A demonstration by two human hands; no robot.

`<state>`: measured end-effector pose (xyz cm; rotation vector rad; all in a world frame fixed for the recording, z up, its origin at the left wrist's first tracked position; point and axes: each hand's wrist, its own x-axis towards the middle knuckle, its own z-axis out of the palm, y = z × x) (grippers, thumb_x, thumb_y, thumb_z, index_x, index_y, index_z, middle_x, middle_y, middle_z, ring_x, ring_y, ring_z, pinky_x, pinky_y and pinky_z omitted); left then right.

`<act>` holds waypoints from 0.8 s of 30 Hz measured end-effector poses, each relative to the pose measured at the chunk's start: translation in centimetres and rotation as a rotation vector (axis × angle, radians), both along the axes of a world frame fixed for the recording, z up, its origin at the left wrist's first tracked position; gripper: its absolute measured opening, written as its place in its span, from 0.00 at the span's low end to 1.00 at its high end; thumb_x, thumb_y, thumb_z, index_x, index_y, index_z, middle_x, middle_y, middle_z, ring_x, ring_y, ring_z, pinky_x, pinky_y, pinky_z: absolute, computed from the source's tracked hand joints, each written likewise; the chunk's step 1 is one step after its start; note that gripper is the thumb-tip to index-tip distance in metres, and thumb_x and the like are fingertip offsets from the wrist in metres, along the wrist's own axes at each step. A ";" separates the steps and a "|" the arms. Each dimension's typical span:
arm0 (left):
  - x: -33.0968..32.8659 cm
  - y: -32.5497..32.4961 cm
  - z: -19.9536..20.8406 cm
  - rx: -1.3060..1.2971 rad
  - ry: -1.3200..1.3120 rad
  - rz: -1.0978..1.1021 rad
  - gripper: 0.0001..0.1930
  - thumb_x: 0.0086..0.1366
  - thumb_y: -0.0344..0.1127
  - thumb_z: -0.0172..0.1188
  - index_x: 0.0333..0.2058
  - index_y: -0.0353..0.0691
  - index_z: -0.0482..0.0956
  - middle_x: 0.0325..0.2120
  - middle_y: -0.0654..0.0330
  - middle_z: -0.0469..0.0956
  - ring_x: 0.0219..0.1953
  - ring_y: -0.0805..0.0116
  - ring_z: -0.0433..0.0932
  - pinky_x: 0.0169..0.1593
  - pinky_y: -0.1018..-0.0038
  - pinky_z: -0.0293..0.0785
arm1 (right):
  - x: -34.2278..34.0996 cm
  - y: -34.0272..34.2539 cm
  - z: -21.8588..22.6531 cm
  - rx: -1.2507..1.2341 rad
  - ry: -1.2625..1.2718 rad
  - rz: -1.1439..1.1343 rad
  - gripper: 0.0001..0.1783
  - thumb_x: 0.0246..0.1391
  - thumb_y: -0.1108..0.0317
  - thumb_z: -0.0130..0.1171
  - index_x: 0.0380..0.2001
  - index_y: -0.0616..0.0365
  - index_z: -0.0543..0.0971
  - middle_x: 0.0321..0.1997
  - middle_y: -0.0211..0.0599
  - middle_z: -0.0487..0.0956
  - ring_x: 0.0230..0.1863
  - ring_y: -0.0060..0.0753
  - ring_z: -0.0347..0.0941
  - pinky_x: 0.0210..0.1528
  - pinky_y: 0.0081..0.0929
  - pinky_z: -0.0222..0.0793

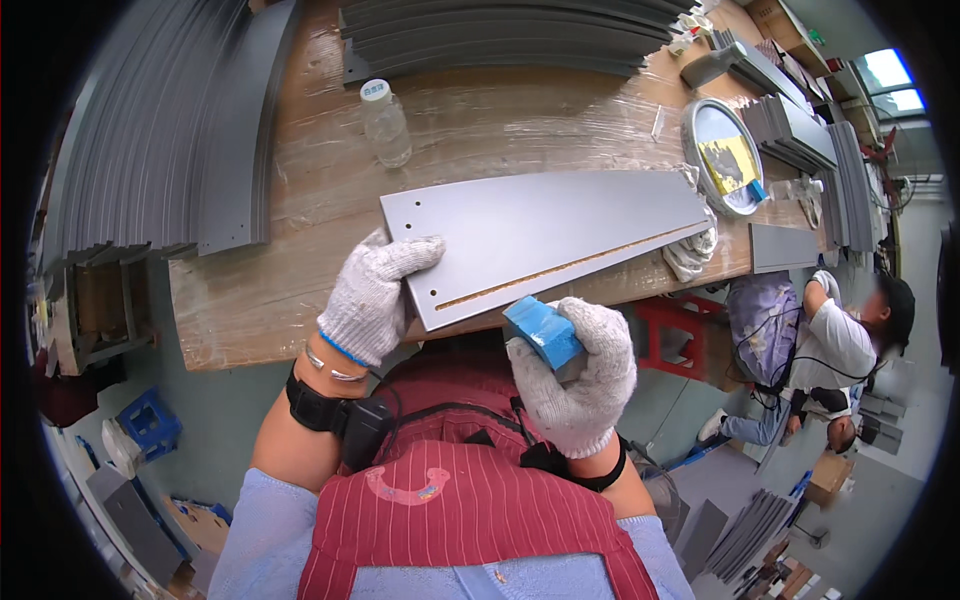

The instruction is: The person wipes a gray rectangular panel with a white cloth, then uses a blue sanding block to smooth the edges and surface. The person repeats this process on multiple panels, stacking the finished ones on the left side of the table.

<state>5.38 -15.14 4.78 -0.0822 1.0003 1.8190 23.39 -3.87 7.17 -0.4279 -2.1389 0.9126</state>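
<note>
left grip point(362, 300) holding grey panel point(540, 225); right grip point(585, 385) holding blue block point(545, 332); clear bottle point(388, 135) on table point(255, 305)

Workshop — film-covered workbench point(250, 300) toward 12 o'clock, batch of matching grey panels point(150, 150) stacked at 10 o'clock, another panel stack point(500, 42) at 12, more stacked boards point(748, 532) between 4 and 5 — co-workers point(828, 335) at 3.
</note>
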 end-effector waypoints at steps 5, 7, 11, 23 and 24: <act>0.0 -0.1 2.0 -0.051 0.284 0.016 0.23 0.60 0.27 0.62 0.54 0.28 0.71 0.45 0.51 0.79 0.44 0.62 0.82 0.49 0.67 0.80 | 2.0 1.7 0.8 -0.033 0.096 -0.076 0.30 0.38 0.77 0.75 0.48 0.58 0.75 0.42 0.43 0.81 0.40 0.43 0.79 0.43 0.34 0.75; -0.4 -0.5 3.2 -0.108 0.516 -0.031 0.23 0.59 0.27 0.64 0.54 0.29 0.72 0.44 0.54 0.80 0.43 0.64 0.81 0.47 0.69 0.79 | 3.2 2.3 1.3 -0.031 0.119 -0.108 0.34 0.37 0.80 0.74 0.50 0.57 0.73 0.44 0.42 0.81 0.42 0.40 0.78 0.45 0.33 0.74; -1.4 -0.4 6.6 -0.168 1.297 -0.293 0.19 0.52 0.23 0.66 0.45 0.37 0.80 0.35 0.55 0.82 0.33 0.57 0.82 0.40 0.67 0.80 | 5.2 3.4 1.8 -0.109 0.222 -0.192 0.34 0.42 0.81 0.71 0.54 0.62 0.68 0.46 0.47 0.77 0.45 0.39 0.77 0.49 0.35 0.72; -0.7 -1.1 5.5 -0.230 1.964 0.057 0.29 0.50 0.34 0.73 0.53 0.51 0.78 0.58 0.49 0.72 0.63 0.50 0.70 0.70 0.53 0.58 | 2.3 8.3 1.9 -0.838 0.337 -0.153 0.28 0.54 0.70 0.64 0.57 0.65 0.68 0.44 0.40 0.77 0.43 0.40 0.78 0.44 0.32 0.73; -0.2 -0.5 4.3 -0.184 1.737 0.221 0.33 0.53 0.34 0.73 0.59 0.47 0.74 0.60 0.47 0.71 0.63 0.50 0.70 0.69 0.57 0.60 | 1.8 8.3 1.4 -0.876 0.327 -0.109 0.28 0.55 0.70 0.63 0.57 0.66 0.68 0.42 0.41 0.77 0.42 0.41 0.78 0.43 0.31 0.73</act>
